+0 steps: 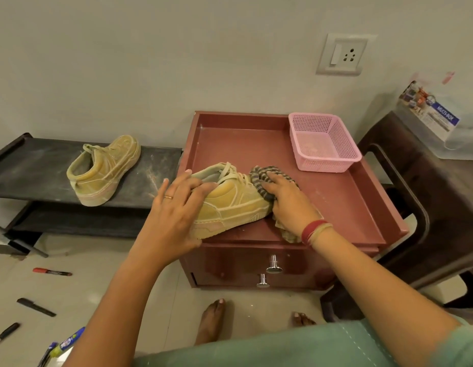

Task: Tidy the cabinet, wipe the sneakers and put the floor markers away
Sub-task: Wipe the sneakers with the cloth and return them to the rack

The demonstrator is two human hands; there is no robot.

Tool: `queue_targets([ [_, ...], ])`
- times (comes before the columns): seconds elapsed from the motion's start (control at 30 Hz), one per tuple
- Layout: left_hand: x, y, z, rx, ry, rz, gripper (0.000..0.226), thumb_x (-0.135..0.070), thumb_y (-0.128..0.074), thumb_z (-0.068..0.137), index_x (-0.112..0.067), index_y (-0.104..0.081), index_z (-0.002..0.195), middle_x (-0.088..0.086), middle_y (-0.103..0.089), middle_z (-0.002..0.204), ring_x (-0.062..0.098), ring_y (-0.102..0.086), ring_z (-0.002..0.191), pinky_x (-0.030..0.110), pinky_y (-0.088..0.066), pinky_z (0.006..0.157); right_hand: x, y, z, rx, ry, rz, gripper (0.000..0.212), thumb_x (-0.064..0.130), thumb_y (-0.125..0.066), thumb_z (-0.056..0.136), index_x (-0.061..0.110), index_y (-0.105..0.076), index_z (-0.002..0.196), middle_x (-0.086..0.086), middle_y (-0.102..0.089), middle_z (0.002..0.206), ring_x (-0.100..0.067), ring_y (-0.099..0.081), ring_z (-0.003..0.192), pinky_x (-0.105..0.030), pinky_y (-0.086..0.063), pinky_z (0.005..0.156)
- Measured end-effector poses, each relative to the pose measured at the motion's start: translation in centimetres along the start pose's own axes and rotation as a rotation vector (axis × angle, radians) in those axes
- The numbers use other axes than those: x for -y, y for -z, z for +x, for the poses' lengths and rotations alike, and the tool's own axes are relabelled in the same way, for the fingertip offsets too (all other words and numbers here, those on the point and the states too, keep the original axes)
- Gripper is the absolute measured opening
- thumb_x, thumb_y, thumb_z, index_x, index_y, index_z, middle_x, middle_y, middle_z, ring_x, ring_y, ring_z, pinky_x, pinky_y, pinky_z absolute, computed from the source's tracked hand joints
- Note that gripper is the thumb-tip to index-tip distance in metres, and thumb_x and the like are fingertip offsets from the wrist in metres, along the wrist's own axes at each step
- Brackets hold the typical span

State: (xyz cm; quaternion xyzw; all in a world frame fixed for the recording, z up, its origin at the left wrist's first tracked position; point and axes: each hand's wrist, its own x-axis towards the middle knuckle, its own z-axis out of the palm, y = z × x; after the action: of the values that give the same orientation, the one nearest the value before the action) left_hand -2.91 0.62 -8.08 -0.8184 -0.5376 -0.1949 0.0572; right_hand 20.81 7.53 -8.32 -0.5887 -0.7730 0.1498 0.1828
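Sneaker in hand (235,205): standing on its sole at the front left of the cabinet top (243,144), toe towards the right, heel at the front edge.
Left hand (174,207): laid flat over the collar and heel, fingers spread and nearly straight, steadying rather than clutching.
Right hand (291,205): fingers curved over a bunched striped cloth (259,173), gripping it against the toe.
Other sneaker (103,178): well apart, on the dark shoe rack (31,170) to the left, untouched.
Markers (52,271): scattered on the floor at lower left, not yet gathered.
Basket (293,139): pink, at the back right corner of the cabinet top.
Likely weight: light, easy to shift with one palm.
Likely feel: soft padded upper, giving under pressure; firm rubbery sole, probably good grip on the top.
Best hold: by the heel counter or down through the collar, away from the laces and from the part being wiped.
Caution: likely to slide or tip off the near edge under a hard push from the cloth; better pinned down from above.
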Motion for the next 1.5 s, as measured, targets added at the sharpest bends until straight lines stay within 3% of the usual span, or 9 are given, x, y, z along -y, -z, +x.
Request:
queue_targets([
  [0.1,0.4,0.0,-0.2,0.006,0.017,-0.012,0.103,-0.025,-0.089,0.050,-0.025,-0.034,0.137,0.002,-0.041,0.134,0.028,-0.023,0.143,0.062,-0.019,0.111,1.8,0.0,-1.3,0.041,0.026,0.189,0.061,-0.014,-0.038,0.081,0.013,-0.047,0.135,0.000,-0.031,0.151,-0.015,-0.026,0.139,-0.014,-0.010,0.109],
  [0.27,0.4,0.2,-0.1,0.031,0.004,0.029,0.104,-0.029,-0.090,0.049,-0.027,-0.035,0.137,-0.001,-0.040,0.135,0.025,-0.021,0.144,0.062,-0.013,0.111,-0.8,0.1,-0.6,0.079,-0.001,-0.031,0.068,-0.010,-0.039,0.078,0.022,-0.044,0.138,0.002,-0.029,0.152,-0.026,-0.030,0.137,-0.036,-0.020,0.115],
  [0.47,0.4,0.7,0.0,0.009,0.001,0.011,0.102,-0.031,-0.090,0.052,-0.028,-0.035,0.138,-0.003,-0.039,0.138,0.022,-0.018,0.145,0.062,-0.007,0.111,-0.3,0.3,-2.1,0.118,0.094,0.045,0.068,-0.013,-0.038,0.079,0.019,-0.043,0.139,0.006,-0.024,0.153,-0.017,-0.026,0.139,-0.028,-0.019,0.115],
  [0.63,0.3,1.2,0.2,0.001,-0.009,0.021,0.102,-0.032,-0.089,0.052,-0.028,-0.034,0.138,-0.003,-0.038,0.139,0.024,-0.019,0.145,0.063,-0.005,0.111,-2.6,1.6,-0.8,0.053,-0.066,0.067,0.060,-0.010,-0.040,0.084,0.017,-0.044,0.138,-0.004,-0.037,0.148,-0.021,-0.033,0.136,-0.021,-0.017,0.112],
  [0.83,0.6,1.8,0.3,0.030,0.038,-0.048,0.106,-0.032,-0.087,0.052,-0.027,-0.030,0.141,-0.004,-0.035,0.142,0.021,-0.013,0.146,0.062,-0.004,0.113,-1.0,2.7,-2.2,-0.225,0.044,0.199,0.069,-0.016,-0.040,0.078,0.016,-0.043,0.138,0.005,-0.038,0.142,-0.006,-0.031,0.133,-0.010,-0.013,0.107],
  [1.0,0.9,2.8,0.4,0.035,0.035,0.002,0.105,-0.022,-0.089,0.050,-0.029,-0.031,0.138,-0.004,-0.032,0.143,0.022,-0.010,0.147,0.056,-0.009,0.115,-1.0,-0.4,-2.3,0.196,0.227,0.051,0.076,-0.013,-0.037,0.080,0.022,-0.025,0.146,0.002,-0.018,0.155,-0.013,-0.020,0.142,-0.014,-0.010,0.111],
  [1.17,-0.3,1.8,0.5,-0.019,0.146,0.108,0.102,-0.021,-0.089,0.049,-0.025,-0.035,0.136,0.005,-0.028,0.149,0.032,-0.009,0.147,0.053,-0.007,0.114,-0.3,-1.7,-2.3,0.097,0.164,0.091,0.066,-0.010,-0.038,0.085,0.018,-0.031,0.144,0.000,-0.026,0.153,-0.016,-0.026,0.140,-0.013,-0.012,0.109],
  [1.33,-4.5,-0.9,1.4,-0.177,0.145,0.316,0.075,-0.002,-0.071,0.058,-0.011,-0.053,0.131,0.014,-0.045,0.141,0.033,-0.029,0.139,0.060,-0.018,0.112,-0.1,-1.9,-2.0,0.105,0.170,0.097,0.063,-0.009,-0.039,0.083,0.016,-0.040,0.141,-0.003,-0.035,0.148,-0.019,-0.033,0.137,-0.023,-0.021,0.113],
  [1.5,-4.6,-1.8,0.9,-0.271,0.155,0.351,0.073,0.000,-0.064,0.065,-0.021,-0.048,0.134,0.013,-0.049,0.136,0.033,-0.034,0.135,0.060,-0.019,0.111,-0.2,-1.7,-1.8,0.093,0.180,0.125,0.061,-0.009,-0.040,0.083,0.015,-0.042,0.139,-0.002,-0.041,0.145,-0.016,-0.036,0.134,-0.016,-0.019,0.109],
])
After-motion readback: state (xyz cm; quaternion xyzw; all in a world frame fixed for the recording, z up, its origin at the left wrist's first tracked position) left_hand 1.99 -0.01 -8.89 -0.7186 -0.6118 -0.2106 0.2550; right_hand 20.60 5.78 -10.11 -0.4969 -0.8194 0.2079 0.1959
